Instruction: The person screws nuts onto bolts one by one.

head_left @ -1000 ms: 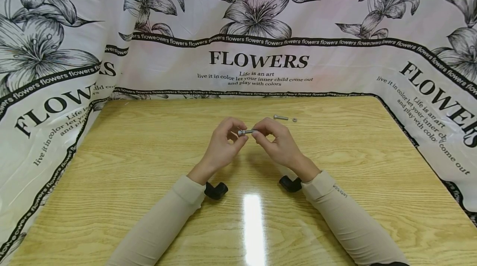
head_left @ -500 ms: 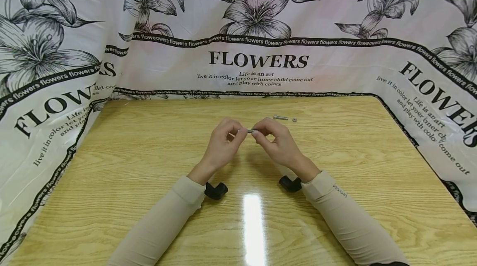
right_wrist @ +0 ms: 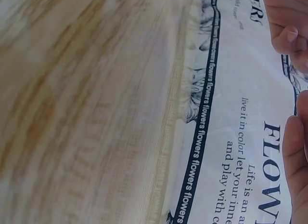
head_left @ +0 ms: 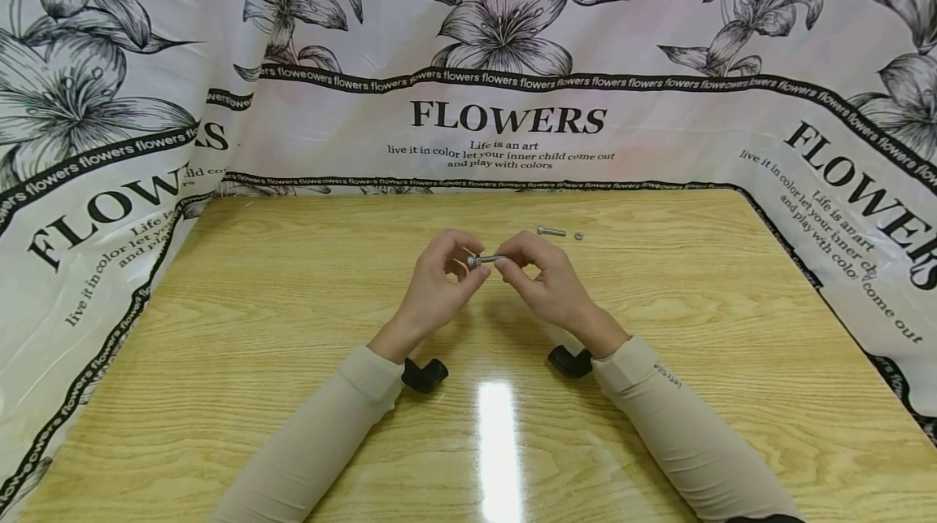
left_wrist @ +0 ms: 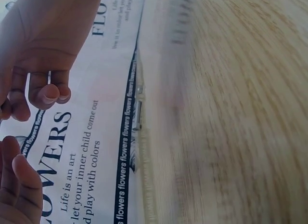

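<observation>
Both hands meet around a silver bolt (head_left: 489,259) held above the table. My right hand (head_left: 545,275) pinches its threaded end between thumb and forefinger. A small nut (head_left: 478,261) sits on the bolt close to its head. My left hand (head_left: 439,275) has thumb and forefinger parted on either side of the head and nut, which show in the gap. In the left wrist view the left fingers (left_wrist: 21,178) appear at the lower left; in the right wrist view the left hand (right_wrist: 291,33) is at the top right. The held bolt is out of both wrist views.
Behind the right hand, a second bolt (head_left: 551,231) and a loose nut (head_left: 579,236) lie on the wooden table (head_left: 256,328). A flower-print curtain (head_left: 505,137) borders the table at the back and sides. Black wrist mounts (head_left: 424,375) hang under both forearms.
Half a second ago the left thumb and forefinger were closed over the bolt's head and nut; now they have spread apart and expose them. The right hand keeps its pinch in place.
</observation>
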Motion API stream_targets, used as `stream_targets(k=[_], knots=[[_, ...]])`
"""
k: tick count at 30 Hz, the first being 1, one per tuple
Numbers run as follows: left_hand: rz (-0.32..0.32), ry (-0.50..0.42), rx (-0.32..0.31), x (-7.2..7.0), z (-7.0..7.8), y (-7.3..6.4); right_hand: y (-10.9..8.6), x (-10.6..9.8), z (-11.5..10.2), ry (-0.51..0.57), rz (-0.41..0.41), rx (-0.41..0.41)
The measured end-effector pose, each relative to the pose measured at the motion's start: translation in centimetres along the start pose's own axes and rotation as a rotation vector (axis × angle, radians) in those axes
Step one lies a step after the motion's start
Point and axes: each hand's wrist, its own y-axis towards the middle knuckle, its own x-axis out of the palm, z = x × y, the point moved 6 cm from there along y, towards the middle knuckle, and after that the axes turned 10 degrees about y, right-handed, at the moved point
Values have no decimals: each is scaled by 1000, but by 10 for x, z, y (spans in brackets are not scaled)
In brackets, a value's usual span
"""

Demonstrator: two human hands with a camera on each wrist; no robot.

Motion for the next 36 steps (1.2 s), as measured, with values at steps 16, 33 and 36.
stream_targets(k=[16,33,36], knots=[[-28,69,-111,-5,15,0,0,0,0,1,-1,-15],[-3,36,2,-6,20,1,1,0,-1,-5,-3,-2],[-4,27,-19,-6,19,1,2,0,-2,-6,-2,-6]])
